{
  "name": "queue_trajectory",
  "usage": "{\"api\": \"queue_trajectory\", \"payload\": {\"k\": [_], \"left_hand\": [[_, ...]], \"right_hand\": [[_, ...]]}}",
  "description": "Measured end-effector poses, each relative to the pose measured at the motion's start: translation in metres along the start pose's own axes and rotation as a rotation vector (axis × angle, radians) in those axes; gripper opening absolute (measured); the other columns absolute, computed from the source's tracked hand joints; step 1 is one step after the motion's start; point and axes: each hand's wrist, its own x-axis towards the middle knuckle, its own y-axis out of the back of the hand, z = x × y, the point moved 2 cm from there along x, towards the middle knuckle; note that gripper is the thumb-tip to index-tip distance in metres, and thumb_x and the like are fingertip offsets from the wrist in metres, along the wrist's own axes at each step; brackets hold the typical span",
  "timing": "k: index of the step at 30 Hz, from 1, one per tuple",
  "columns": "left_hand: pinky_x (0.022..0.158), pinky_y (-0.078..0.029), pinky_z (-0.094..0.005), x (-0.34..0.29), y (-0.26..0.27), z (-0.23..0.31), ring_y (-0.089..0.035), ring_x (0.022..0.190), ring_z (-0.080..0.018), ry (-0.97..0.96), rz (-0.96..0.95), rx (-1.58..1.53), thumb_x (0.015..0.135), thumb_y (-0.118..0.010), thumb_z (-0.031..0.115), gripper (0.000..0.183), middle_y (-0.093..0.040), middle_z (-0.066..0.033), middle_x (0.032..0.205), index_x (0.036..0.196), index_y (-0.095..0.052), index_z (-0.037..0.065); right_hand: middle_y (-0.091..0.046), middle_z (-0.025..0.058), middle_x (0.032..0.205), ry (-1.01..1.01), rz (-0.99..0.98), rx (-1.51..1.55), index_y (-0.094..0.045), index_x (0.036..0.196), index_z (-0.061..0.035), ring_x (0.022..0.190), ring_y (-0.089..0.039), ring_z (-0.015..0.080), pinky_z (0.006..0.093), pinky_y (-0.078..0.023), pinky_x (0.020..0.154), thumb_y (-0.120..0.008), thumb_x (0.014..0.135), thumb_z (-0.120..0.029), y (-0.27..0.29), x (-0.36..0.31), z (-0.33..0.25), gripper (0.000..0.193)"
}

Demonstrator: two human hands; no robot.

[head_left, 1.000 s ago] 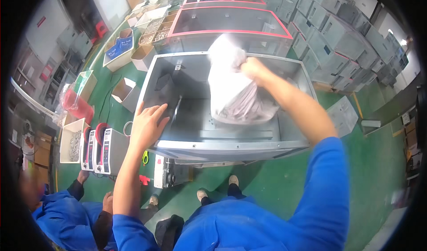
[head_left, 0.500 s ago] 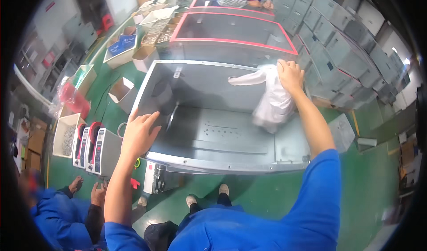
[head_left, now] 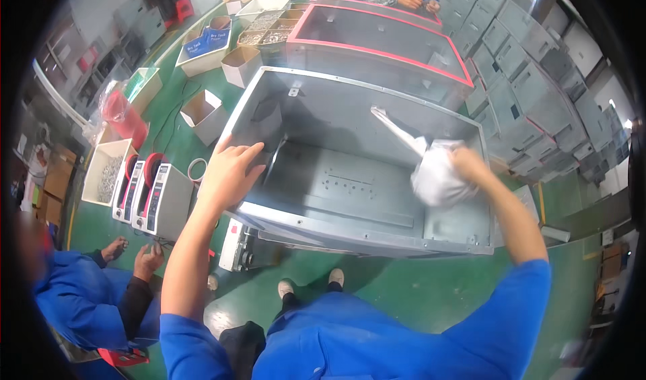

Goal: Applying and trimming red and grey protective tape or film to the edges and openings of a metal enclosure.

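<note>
In front of me stands an open grey metal cabinet shell, with small holes in its floor. My right hand grips a bunched white cloth, held over the right part of the shell. One thin strip of the cloth trails up and left across the inside of the far wall. My left hand rests on the left rim near the front corner, its fingers spread, with nothing in it. Part of the right hand's fingers is hidden by the cloth and smeared by motion.
Beyond the shell stand red-edged cabinets, with a co-worker's hands behind them. To the left are tape dispensers, a white bin of small parts and an open carton. Another person sits lower left. Grey cabinets are stacked right.
My right hand has come down from the far right rim toward me, pulling the cloth into a bunch. The left hand stays on the left rim. The whole view has shifted slightly.
</note>
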Motion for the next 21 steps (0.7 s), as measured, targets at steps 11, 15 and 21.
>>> {"api": "queue_trajectory", "payload": {"k": [11, 15, 21], "left_hand": [[0.104, -0.028, -0.0419, -0.007, 0.001, -0.001, -0.059, 0.087, -0.0233, -0.023, 0.014, 0.032, 0.077, -0.063, 0.017, 0.036, -0.063, -0.0085, 0.089, 0.111, -0.057, 0.007], [0.104, -0.029, -0.0419, 0.003, 0.000, 0.003, -0.060, 0.086, -0.0233, -0.032, 0.003, 0.023, 0.075, -0.064, 0.016, 0.037, -0.064, -0.0093, 0.087, 0.111, -0.058, 0.006], [0.102, -0.030, -0.0418, 0.001, 0.002, 0.000, -0.060, 0.082, -0.0248, -0.065, 0.022, 0.012, 0.075, -0.064, 0.014, 0.036, -0.063, -0.0109, 0.084, 0.109, -0.058, 0.004]], "right_hand": [[-0.061, 0.0242, 0.088, 0.274, 0.406, -0.309, -0.059, 0.089, 0.0007, 0.086, -0.059, 0.0404, 0.0458, -0.046, 0.076, -0.037, 0.089, -0.048, 0.099, 0.027, 0.000, 0.053], [-0.060, 0.0246, 0.092, 0.018, 0.573, -0.043, -0.058, 0.097, -0.0034, 0.088, -0.057, 0.0405, 0.0451, -0.044, 0.075, -0.045, 0.087, -0.045, 0.119, 0.068, 0.069, 0.045], [-0.060, 0.0232, 0.099, -0.041, 0.247, 0.170, -0.053, 0.115, -0.0101, 0.097, -0.055, 0.0410, 0.0435, -0.044, 0.080, -0.051, 0.080, -0.055, 0.041, 0.036, 0.087, 0.057]]}}
